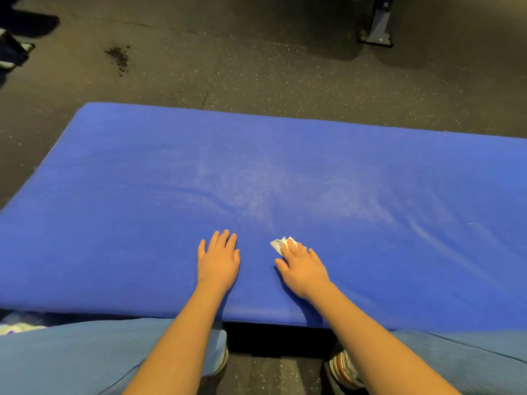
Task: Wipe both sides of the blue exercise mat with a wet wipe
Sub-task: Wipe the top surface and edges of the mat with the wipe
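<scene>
Light-blue ribbed trousers (71, 357) fill the lower corners, below both wrists, and two bare forearms reach forward between them. A striped shoe (343, 369) shows beneath the right forearm, on the dark floor (256, 67).

Both hands lie on the blue exercise mat (142, 195), which stretches flat on the floor ahead of the knees and runs out past the right hand to the frame's edge. The left hand (218, 259) rests palm down on the mat with its fingers straight and slightly spread, holding nothing. Just to its right, with a strip of bare mat between them, the right hand (303, 269) also lies palm down, its straight fingers pressing a crumpled white wet wipe (281, 243) against the surface (only the wipe's far edge sticks out beyond the fingertips).

Ahead of the two hands the mat has a pale, sheeny patch.

Beyond the mat's far edge, well past the right hand, stands a grey metal equipment foot (377, 29). Far ahead of the left hand a dark stain (119, 57) marks the speckled floor.
</scene>
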The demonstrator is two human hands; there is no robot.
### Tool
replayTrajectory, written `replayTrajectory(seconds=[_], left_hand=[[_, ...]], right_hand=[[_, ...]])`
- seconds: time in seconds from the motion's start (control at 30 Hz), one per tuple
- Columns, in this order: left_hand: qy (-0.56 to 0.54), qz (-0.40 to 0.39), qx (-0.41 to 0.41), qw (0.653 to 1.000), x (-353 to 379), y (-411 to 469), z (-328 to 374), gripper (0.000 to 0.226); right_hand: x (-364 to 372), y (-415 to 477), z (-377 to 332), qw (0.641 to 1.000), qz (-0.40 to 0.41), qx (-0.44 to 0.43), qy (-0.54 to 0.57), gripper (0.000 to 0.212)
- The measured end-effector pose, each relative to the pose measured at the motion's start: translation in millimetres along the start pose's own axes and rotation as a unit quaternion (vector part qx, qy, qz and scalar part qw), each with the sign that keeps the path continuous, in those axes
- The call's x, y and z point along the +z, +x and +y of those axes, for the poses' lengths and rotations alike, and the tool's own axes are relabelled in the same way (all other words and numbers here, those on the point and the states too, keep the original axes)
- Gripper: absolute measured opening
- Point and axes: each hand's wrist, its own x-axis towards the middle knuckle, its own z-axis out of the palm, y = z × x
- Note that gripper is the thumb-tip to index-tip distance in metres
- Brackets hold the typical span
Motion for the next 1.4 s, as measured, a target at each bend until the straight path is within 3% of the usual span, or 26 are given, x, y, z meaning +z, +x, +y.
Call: replayTrajectory(seconds=[0.1, 0.17, 0.27, 0.33, 0.4, 0.43, 0.53, 0.6, 0.7, 0.8, 0.87, 0.93, 1.07, 1.13, 1.23, 1.4], left_hand=[[0.009, 0.006, 0.001, 1.0, -1, -1, 0, 0.048], [0.008, 0.006, -0.001, 1.0, -1, -2, -1, 0.048], [0.006, -0.012, 0.003, 1.0, -4, -2, 0, 0.049], [0.01, -0.027, 0.007, 1.0, -7, -2, 1, 0.049], [0.013, -0.037, 0.009, 0.999, -9, -3, 1, 0.049], [0.015, -0.039, 0.01, 0.999, -10, -3, 0, 0.049], [0.021, -0.04, 0.018, 0.999, -11, -5, -2, 0.049], [0.02, -0.051, 0.023, 0.998, -14, -8, -2, 0.048], [0.015, -0.07, 0.028, 0.997, -19, -13, -1, 0.048], [0.02, -0.068, 0.03, 0.997, -20, -22, -2, 0.048], [0.024, -0.065, 0.032, 0.997, -21, -28, -2, 0.048], [0.026, -0.072, 0.039, 0.996, -22, -32, -3, 0.048], [0.031, -0.086, 0.061, 0.994, -27, -37, -9, 0.043], [0.035, -0.092, 0.066, 0.993, -30, -40, -13, 0.044], [0.043, -0.114, 0.067, 0.99, -35, -46, -17, 0.047], [0.059, -0.15, 0.068, 0.985, -52, -61, -24, 0.048]], right_hand=[[8, -27, -27, 0.994, -0.017, -0.105, 0.028, 0.072], [7, -44, -21, 0.989, -0.035, -0.143, 0.015, 0.064], [2, -35, -2, 0.995, -0.027, -0.078, -0.046, 0.053], [2, -28, -8, 0.998, -0.013, -0.034, -0.043, 0.063], [8, -37, -25, 0.996, 0.003, -0.09, -0.005, 0.085], [11, -49, -32, 0.991, -0.005, -0.132, 0.007, 0.085], [8, -79, -30, 0.978, -0.029, -0.205, 0.014, 0.056], [4, -75, -14, 0.987, -0.008, -0.16, -0.029, 0.055], [8, -67, -14, 0.995, 0.041, -0.081, -0.039, 0.083], [20, -85, -46, 0.986, 0.029, -0.161, 0.035, 0.067], [21, -99, -51, 0.976, -0.002, -0.218, 0.018, 0.058], [17, -95, -41, 0.976, 0.015, -0.218, -0.01, 0.06], [15, -96, -44, 0.987, 0.092, -0.132, -0.015, 0.053], [25, -106, -54, 0.982, 0.07, -0.171, 0.02, 0.054], [30, -108, -49, 0.97, 0.055, -0.234, -0.03, 0.064], [38, -97, -45, 0.982, 0.09, -0.137, -0.095, 0.093]])
